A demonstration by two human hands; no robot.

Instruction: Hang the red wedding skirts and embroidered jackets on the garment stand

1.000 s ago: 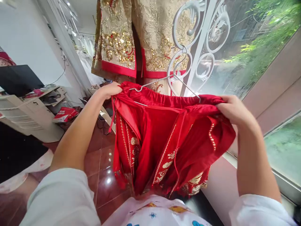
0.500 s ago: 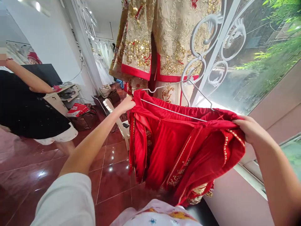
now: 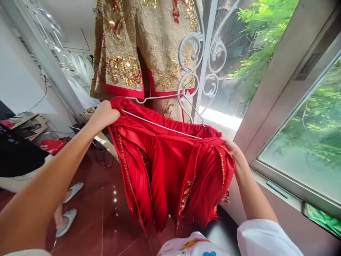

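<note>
A red skirt [image 3: 170, 167] with gold embroidery hangs spread out between my two hands. My left hand [image 3: 104, 113] is closed on the left end of its waistband. At the right end my right hand [image 3: 232, 149] pinches the waistband. A white wire hanger [image 3: 162, 103] runs along the waistband, and its hook sits against the white scrolled window grille [image 3: 200, 60]. Just behind the skirt hangs a beige garment [image 3: 138, 53] with gold sequins and red trim.
A large window [image 3: 303, 142] with a sill runs along the right. The floor is glossy red tile [image 3: 106, 213]. At the left another person stands, with light slippers [image 3: 68, 209] showing, beside a desk with papers [image 3: 23, 122]. White dresses [image 3: 80, 71] hang in the back.
The view has swung to the right and down, showing more of the window. My hands still hold the skirt's waistband, now lower and further left in view. The other person has slid toward the left edge.
</note>
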